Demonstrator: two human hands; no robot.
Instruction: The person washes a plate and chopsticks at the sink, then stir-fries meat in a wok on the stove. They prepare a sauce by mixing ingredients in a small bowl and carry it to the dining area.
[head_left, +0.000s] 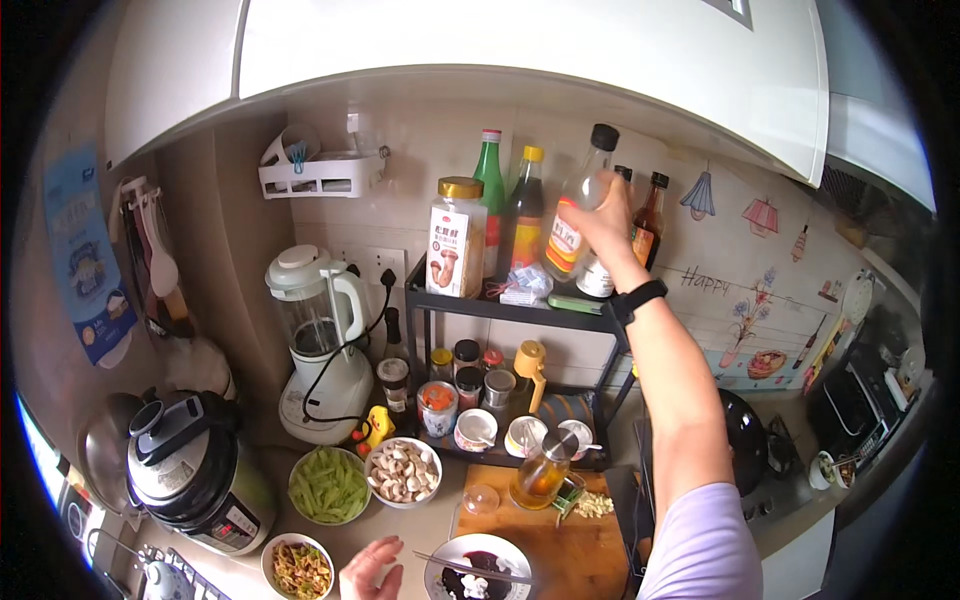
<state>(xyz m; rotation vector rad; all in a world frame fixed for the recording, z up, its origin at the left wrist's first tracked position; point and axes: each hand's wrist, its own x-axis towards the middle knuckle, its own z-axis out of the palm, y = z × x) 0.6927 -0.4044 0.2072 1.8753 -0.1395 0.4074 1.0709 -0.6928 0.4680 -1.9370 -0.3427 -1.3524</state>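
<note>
My right hand (609, 226) is wrapped around a clear glass bottle (561, 244) with a black cap and a red and yellow label. The bottle leans slightly, at the upper tier of a black rack (510, 306); whether its base touches the shelf cannot be told. My left hand (372, 568) is low in the view with its fingers apart and nothing in it. Just right of it is a white plate (517, 553) holding dark sauce (480, 564) and a white powder (474, 586). Chopsticks (469, 568) lie across this plate.
Beside the held bottle stand sauce bottles (527, 202), a green bottle (489, 176) and a gold-lidded jar (455, 240). A wooden board (577, 540) carries an oil pot (534, 484) and chopped garlic (593, 505). Bowls of mushrooms (405, 471) and green slices (328, 486) sit left, near a pressure cooker (187, 472).
</note>
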